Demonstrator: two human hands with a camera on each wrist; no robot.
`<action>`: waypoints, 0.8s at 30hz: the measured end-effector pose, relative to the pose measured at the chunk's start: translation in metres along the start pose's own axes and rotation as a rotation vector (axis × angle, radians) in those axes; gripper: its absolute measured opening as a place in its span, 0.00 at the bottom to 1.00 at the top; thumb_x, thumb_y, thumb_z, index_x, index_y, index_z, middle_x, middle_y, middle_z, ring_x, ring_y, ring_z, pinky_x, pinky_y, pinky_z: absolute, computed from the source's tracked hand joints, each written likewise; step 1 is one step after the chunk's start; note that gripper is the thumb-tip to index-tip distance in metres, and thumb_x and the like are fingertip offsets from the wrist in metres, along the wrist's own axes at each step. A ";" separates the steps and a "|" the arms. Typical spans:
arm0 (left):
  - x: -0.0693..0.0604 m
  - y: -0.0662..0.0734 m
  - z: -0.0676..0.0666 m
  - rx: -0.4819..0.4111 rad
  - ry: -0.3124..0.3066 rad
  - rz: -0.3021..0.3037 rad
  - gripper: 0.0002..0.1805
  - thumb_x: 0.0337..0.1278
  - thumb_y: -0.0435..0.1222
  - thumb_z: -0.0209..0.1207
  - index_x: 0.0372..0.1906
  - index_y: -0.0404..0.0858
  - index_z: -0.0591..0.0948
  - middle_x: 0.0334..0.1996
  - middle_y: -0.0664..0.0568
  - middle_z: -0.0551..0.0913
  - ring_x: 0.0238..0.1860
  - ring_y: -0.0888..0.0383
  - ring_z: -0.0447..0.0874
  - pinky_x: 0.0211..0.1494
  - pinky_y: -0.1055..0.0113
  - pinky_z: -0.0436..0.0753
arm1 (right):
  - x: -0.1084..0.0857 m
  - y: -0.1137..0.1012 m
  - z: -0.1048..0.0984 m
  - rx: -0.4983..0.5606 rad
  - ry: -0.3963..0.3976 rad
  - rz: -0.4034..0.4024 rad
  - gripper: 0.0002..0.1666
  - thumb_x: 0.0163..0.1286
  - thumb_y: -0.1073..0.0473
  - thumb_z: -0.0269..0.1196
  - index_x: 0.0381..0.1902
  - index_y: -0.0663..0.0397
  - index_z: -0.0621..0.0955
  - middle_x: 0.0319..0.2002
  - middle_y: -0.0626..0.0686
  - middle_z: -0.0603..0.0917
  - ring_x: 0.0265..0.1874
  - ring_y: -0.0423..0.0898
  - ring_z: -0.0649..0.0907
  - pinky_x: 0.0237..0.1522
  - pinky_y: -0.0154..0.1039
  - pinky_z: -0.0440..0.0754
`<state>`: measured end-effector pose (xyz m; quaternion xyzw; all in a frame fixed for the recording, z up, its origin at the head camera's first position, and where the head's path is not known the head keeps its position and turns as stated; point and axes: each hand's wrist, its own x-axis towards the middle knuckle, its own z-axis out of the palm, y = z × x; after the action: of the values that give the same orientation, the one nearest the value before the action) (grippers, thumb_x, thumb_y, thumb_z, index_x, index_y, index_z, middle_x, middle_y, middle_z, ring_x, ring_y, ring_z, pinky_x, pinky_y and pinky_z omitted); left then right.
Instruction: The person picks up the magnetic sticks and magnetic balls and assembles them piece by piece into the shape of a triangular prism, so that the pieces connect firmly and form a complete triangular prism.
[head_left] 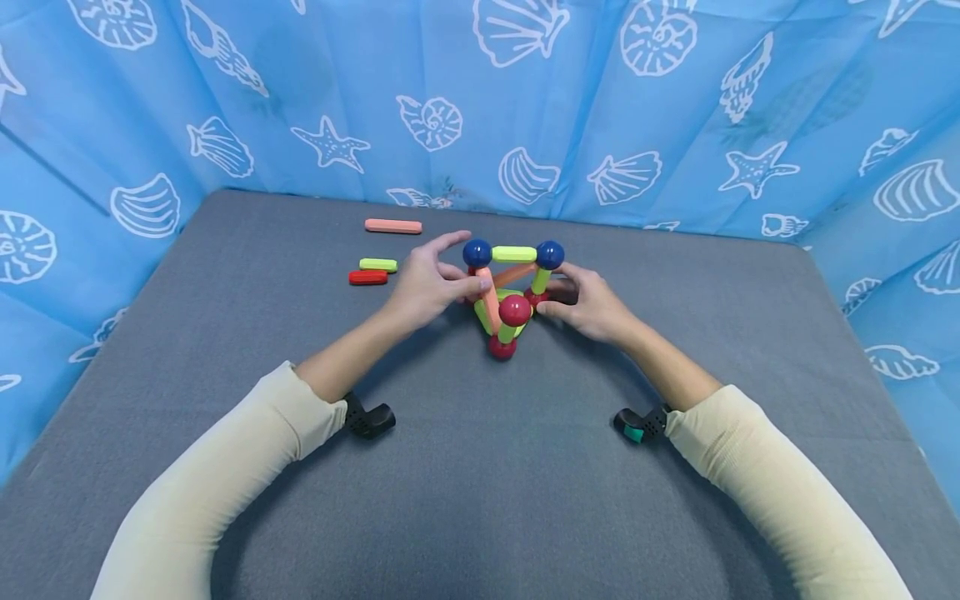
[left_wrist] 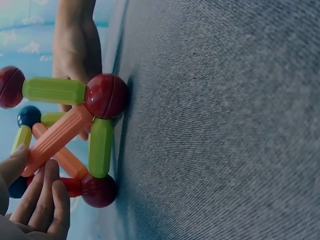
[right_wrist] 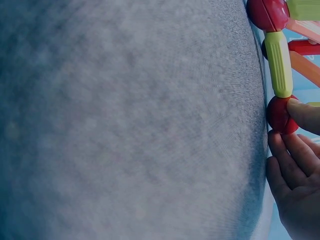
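Note:
A frame of magnetic sticks and balls [head_left: 514, 310] stands on the grey table between both hands. Two blue balls [head_left: 551, 255] sit at its top, joined by a yellow-green stick [head_left: 513, 255]. Red balls [left_wrist: 106, 95] form its lower corners, linked by green sticks [left_wrist: 101, 147]. My left hand [head_left: 423, 287] pinches a slanting orange stick [left_wrist: 60, 132] between thumb and fingers, close to its upper end. On the other side, my right hand [head_left: 592, 307] holds the right lower red ball [right_wrist: 281, 115], thumb on one side and fingertips on the other.
Left of the frame lie three loose sticks: an orange one [head_left: 393, 226] farther back, a yellow-green one [head_left: 378, 264] and a red one [head_left: 368, 277] side by side. A blue shell-patterned curtain [head_left: 465, 175] hangs behind the grey cloth-covered table [head_left: 480, 483].

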<state>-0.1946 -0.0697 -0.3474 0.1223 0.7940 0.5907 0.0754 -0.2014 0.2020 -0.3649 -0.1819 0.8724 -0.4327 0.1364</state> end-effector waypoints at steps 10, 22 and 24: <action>-0.001 -0.001 -0.001 0.009 -0.006 0.034 0.37 0.59 0.39 0.69 0.72 0.43 0.67 0.33 0.46 0.88 0.38 0.54 0.87 0.46 0.58 0.81 | 0.000 0.000 0.001 0.001 0.002 0.004 0.37 0.68 0.65 0.66 0.72 0.63 0.65 0.61 0.65 0.78 0.63 0.59 0.77 0.66 0.56 0.69; -0.001 -0.002 -0.005 0.006 -0.029 0.033 0.34 0.62 0.40 0.67 0.71 0.43 0.67 0.34 0.47 0.88 0.38 0.53 0.86 0.42 0.60 0.78 | 0.001 0.000 0.001 0.000 0.005 -0.003 0.35 0.67 0.64 0.67 0.69 0.63 0.69 0.59 0.64 0.80 0.61 0.59 0.78 0.63 0.56 0.72; -0.001 -0.003 -0.009 0.008 -0.043 0.038 0.35 0.61 0.39 0.67 0.71 0.42 0.67 0.36 0.46 0.88 0.40 0.53 0.86 0.45 0.60 0.80 | 0.001 0.000 0.001 -0.003 0.002 -0.002 0.35 0.67 0.64 0.67 0.69 0.63 0.68 0.59 0.64 0.80 0.61 0.58 0.78 0.63 0.56 0.72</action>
<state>-0.1961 -0.0789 -0.3479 0.1503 0.7921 0.5860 0.0806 -0.2018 0.2012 -0.3651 -0.1824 0.8729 -0.4319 0.1349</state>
